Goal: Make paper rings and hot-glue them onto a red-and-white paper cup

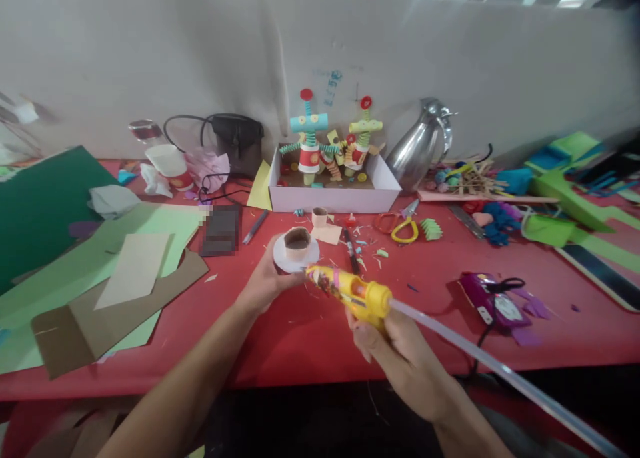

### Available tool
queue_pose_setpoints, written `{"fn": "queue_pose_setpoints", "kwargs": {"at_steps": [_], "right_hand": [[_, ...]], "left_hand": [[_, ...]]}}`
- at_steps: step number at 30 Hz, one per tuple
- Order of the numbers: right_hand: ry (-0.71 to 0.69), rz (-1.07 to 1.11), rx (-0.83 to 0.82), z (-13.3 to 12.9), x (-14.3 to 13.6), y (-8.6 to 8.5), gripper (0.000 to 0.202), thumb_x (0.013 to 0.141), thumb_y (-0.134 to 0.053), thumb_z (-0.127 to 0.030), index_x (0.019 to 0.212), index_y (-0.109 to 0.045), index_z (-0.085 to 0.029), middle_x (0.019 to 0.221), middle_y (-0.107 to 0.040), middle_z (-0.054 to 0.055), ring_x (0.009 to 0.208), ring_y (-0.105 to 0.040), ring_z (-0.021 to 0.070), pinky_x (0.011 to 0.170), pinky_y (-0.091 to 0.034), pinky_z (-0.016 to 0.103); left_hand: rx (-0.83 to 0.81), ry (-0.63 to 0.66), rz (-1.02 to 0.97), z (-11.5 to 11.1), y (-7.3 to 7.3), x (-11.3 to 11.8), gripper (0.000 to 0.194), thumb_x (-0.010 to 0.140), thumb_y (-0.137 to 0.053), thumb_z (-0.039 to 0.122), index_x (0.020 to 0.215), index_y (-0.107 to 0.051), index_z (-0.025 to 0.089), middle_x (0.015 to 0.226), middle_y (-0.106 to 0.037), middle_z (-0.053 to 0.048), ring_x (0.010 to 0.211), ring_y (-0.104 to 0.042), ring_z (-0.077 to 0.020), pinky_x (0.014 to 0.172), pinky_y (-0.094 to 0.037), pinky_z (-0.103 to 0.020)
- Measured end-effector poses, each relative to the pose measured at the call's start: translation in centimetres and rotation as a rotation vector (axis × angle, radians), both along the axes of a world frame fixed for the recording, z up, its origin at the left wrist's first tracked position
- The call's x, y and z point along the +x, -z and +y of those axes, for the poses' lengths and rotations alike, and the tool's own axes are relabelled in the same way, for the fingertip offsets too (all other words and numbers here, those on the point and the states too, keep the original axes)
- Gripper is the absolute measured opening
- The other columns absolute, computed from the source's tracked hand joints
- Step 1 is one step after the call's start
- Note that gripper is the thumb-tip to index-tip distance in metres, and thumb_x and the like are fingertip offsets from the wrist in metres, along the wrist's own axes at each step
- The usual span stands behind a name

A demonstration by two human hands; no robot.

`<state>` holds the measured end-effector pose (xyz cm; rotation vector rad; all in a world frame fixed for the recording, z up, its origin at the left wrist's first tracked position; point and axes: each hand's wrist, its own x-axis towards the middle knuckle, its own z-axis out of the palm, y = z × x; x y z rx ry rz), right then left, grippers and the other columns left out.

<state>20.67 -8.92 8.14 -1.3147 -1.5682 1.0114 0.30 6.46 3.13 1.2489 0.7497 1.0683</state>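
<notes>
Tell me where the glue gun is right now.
In the head view, the yellow glue gun is just right of centre, held in the right hand and aimed at the white disc in the left hand.

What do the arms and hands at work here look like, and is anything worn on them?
They are a person's, not a machine's. The left hand and right hand have ordinary human fingers, with no gloves visible. The left forearm and right forearm are bare: no sleeve, watch or bracelet shows as far as the picture reaches.
</notes>
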Motion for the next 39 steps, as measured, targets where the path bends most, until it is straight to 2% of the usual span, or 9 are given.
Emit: {"fn": "queue_pose_setpoints", "kwargs": {"at_steps": [3,7,14,18,21,24,30,35,39], "right_hand": [[0.083,0.188,-0.013,1.1,1.6,0.2,0.028,0.103,-0.042,-0.048,0.094,-0.054,-0.024,0.064,-0.053,-0.003,0.058,-0.049,0.0142,0.061,-0.043,0.03],[0.348,0.255,0.011,3.9,5.1,0.4,0.033,0.098,-0.046,-0.055,0.086,-0.046,-0.024,0.059,-0.052,-0.006,0.053,-0.049,0.0124,0.056,-0.04,0.027],[0.701,-0.081,0.037,8.9,12.5,1.6,0.042,0.092,-0.039,-0.058,0.104,-0.052,-0.02,0.089,-0.065,0.002,0.057,-0.058,0.0133,0.058,-0.047,0.029],[0.803,-0.366,-0.024,10.7,15.2,2.7,0.034,0.096,-0.051,-0.047,0.106,-0.061,-0.016,0.094,-0.068,0.006,0.08,-0.066,0.0206,0.076,-0.052,0.037],[0.863,-0.556,-0.057,11.4,15.7,3.7,0.032,0.096,-0.06,-0.039,0.119,-0.061,-0.016,0.116,-0.066,0.008,0.1,-0.065,0.0223,0.088,-0.054,0.044],[0.9,-0.707,-0.087,11.4,15.5,4.8,0.036,0.096,-0.063,-0.036,0.126,-0.059,-0.017,0.126,-0.062,0.01,0.106,-0.064,0.0237,0.089,-0.055,0.045],[0.911,-0.913,-0.097,11.2,15.1,5.9,0.035,0.097,-0.06,-0.034,0.128,-0.057,-0.017,0.127,-0.06,0.01,0.108,-0.063,0.0241,0.091,-0.054,0.046],[0.875,-1.017,-0.122,11.0,15.0,6.1,0.036,0.1,-0.042,-0.018,0.131,-0.049,-0.001,0.122,-0.057,0.024,0.11,-0.06,0.0298,0.091,-0.048,0.04],[0.864,-1.079,-0.155,10.5,14.6,6.5,0.049,0.094,-0.042,-0.011,0.14,-0.038,0.004,0.123,-0.054,0.029,0.11,-0.058,0.034,0.091,-0.045,0.041]], "left_hand": [[0.014,-0.122,0.012,0.3,-0.1,0.0,0.08,0.06,-0.09,0.02,0.131,-0.054,0.025,0.13,-0.063,-0.007,0.119,-0.059,-0.0235,0.103,-0.045,-0.034],[0.014,-0.313,-0.033,0.9,-0.3,-0.2,0.079,0.058,-0.09,0.019,0.129,-0.055,0.026,0.125,-0.065,-0.004,0.116,-0.06,-0.0201,0.102,-0.044,-0.031],[-0.028,-0.453,-0.064,1.7,-0.6,-0.6,0.069,0.054,-0.09,0.018,0.116,-0.059,0.023,0.11,-0.068,0.0,0.102,-0.062,-0.0171,0.094,-0.048,-0.03],[-0.028,-0.498,-0.054,1.7,-1.1,-0.5,0.068,0.055,-0.088,0.02,0.116,-0.058,0.025,0.113,-0.067,0.001,0.106,-0.061,-0.0199,0.096,-0.048,-0.033],[-0.019,-0.514,-0.064,1.8,-1.2,-0.6,0.066,0.056,-0.087,0.019,0.115,-0.058,0.024,0.113,-0.068,0.001,0.11,-0.061,-0.0216,0.097,-0.048,-0.033],[-0.004,-0.522,-0.073,2.1,-0.9,-0.7,0.064,0.054,-0.087,0.018,0.112,-0.06,0.024,0.111,-0.068,0.002,0.111,-0.061,-0.0225,0.097,-0.048,-0.033],[-0.005,-0.523,-0.089,2.3,-0.7,-0.7,0.061,0.052,-0.087,0.014,0.106,-0.063,0.023,0.113,-0.069,0.002,0.113,-0.06,-0.021,0.099,-0.046,-0.031],[-0.018,-0.514,-0.088,2.1,-1.0,-0.5,0.068,0.051,-0.088,0.011,0.113,-0.062,0.022,0.114,-0.068,0.001,0.113,-0.06,-0.02,0.101,-0.045,-0.032],[-0.011,-0.481,-0.073,2.2,-0.8,-0.5,0.068,0.052,-0.089,0.013,0.114,-0.063,0.022,0.113,-0.069,0.001,0.11,-0.061,-0.0189,0.102,-0.045,-0.031]]}}
